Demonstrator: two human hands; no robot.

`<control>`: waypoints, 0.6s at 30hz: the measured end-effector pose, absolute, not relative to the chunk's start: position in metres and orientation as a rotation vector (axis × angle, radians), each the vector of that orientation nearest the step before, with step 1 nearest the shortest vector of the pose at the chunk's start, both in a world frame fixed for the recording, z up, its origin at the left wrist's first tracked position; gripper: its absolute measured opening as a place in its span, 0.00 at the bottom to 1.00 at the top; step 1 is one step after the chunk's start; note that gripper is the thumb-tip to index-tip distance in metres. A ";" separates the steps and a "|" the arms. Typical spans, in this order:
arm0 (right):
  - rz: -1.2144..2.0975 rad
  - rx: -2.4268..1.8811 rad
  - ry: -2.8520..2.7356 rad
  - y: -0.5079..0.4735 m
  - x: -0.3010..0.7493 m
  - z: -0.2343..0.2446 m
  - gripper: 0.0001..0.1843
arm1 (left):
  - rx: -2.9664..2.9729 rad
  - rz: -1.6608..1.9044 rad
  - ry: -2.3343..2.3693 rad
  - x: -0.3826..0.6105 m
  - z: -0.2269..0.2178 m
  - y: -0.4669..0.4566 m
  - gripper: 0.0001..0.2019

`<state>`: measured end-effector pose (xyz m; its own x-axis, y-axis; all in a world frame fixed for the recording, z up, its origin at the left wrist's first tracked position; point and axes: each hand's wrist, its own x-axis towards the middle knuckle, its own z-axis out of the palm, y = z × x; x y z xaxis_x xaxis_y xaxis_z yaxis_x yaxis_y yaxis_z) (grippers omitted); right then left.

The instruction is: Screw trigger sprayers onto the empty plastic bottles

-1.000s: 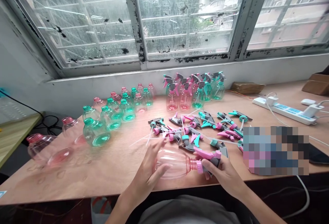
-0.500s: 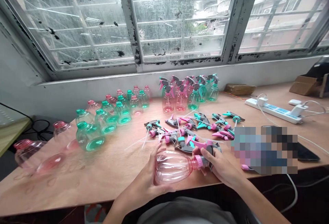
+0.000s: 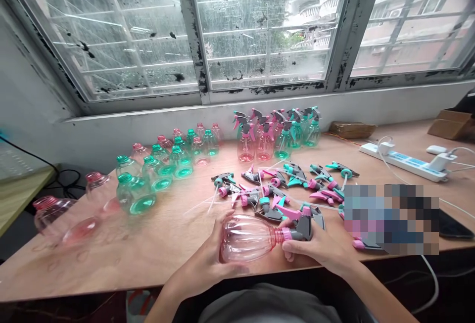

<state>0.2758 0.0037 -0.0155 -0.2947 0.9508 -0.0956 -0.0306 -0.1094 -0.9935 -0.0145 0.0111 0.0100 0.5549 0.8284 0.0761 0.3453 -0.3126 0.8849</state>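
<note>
Right hand (image 3: 319, 245) has slid its thumb down, pinching around the pink collar (image 3: 286, 234).
Translucent pink ribbed bottle (image 3: 248, 238) is held sideways above the table's (image 3: 148, 251) near edge, base cupped by the left hand (image 3: 212, 259).

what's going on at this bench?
A person holds a clear pink bottle sideways, the left hand around its base end and the right hand at the pink-and-grey spray head on its neck. Whether it's fully tight can't be seen. Loose spray heads lie scattered just beyond. Pink and green headless bottles stand on the left; bottles with heads fitted are grouped near the wall.
</note>
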 end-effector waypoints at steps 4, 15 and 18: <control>1.548 -1.076 -1.367 0.003 0.278 -0.023 0.22 | 1.876 0.698 0.876 -0.019 0.007 0.012 0.48; 1.460 -1.057 -1.359 0.005 0.279 -0.024 0.20 | 1.885 0.637 0.885 -0.020 0.009 0.012 0.49; 1.484 -1.022 -1.337 0.006 0.279 -0.027 0.20 | 1.925 0.623 0.904 -0.018 0.012 0.011 0.56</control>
<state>0.2794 0.0058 -0.0269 -0.2864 0.9578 -0.0228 -0.0767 -0.0466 -0.9960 -0.0175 0.0109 0.0121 0.6069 0.7921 0.0654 0.3424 -0.3348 0.8779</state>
